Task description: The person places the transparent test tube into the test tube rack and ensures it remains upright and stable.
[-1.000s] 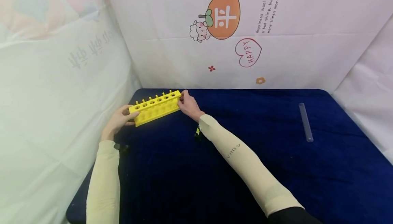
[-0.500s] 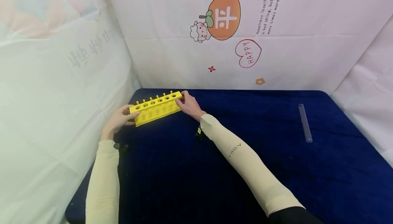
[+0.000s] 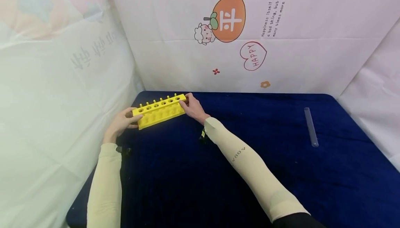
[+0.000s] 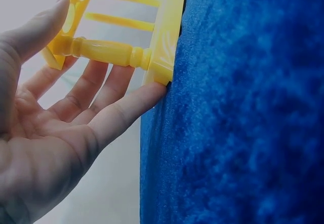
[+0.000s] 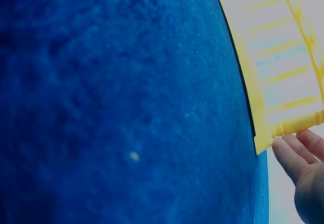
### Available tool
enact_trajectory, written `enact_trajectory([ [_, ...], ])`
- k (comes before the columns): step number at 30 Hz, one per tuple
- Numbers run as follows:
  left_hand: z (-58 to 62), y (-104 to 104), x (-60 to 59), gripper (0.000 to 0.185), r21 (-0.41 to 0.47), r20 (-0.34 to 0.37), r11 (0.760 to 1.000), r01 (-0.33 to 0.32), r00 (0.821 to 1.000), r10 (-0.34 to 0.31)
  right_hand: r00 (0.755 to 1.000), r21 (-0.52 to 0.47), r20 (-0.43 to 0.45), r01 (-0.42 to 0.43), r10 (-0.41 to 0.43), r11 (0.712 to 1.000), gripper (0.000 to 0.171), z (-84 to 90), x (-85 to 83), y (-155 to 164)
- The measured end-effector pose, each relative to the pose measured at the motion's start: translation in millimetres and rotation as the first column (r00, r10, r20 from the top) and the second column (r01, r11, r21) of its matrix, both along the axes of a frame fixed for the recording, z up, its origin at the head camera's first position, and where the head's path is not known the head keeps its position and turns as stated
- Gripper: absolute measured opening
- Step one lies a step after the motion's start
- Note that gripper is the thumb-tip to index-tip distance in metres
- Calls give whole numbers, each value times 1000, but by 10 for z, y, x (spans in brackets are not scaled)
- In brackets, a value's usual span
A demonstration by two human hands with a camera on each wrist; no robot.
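Dark-blue cloth lay below; I observed the left hand and right hand pinching opposite ends of a yellow rack, a clear tube well apart.

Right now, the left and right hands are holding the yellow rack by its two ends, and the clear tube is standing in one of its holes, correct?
Not quite: the clear tube lies on the blue table, well to the right of the yellow rack, as the head view shows. The left hand and right hand do hold its two ends.
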State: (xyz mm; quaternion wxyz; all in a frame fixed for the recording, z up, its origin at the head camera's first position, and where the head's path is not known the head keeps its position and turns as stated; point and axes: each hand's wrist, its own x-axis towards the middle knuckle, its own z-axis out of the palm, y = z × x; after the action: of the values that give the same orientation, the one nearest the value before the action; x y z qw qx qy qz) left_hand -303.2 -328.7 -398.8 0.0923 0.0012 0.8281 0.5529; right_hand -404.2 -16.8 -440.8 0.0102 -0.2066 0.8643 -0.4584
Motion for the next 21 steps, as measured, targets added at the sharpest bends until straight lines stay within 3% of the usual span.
enact_trajectory([
  [5, -18, 5, -13, 65, -1, -3, 1000, 1, 1000, -1, 1000, -6, -4, -3, 3, 1000, 52, -14, 13, 8],
  [12, -185, -87, -128, 69, -50, -35, 999, 1, 999, -3, 1000, 3, 10, 8, -8, 1000, 52, -12, 18, 13],
  [17, -30, 5, -34, 65, -25, -11, 1000, -3, 1000, 3, 1000, 17, 7, 7, -8, 1000, 52, -8, 19, 30],
  [21, -43, 7, -43, 65, -28, -13, 1000, 4, 1000, -4, 1000, 14, -4, 5, -5, 1000, 49, -18, 9, 44],
])
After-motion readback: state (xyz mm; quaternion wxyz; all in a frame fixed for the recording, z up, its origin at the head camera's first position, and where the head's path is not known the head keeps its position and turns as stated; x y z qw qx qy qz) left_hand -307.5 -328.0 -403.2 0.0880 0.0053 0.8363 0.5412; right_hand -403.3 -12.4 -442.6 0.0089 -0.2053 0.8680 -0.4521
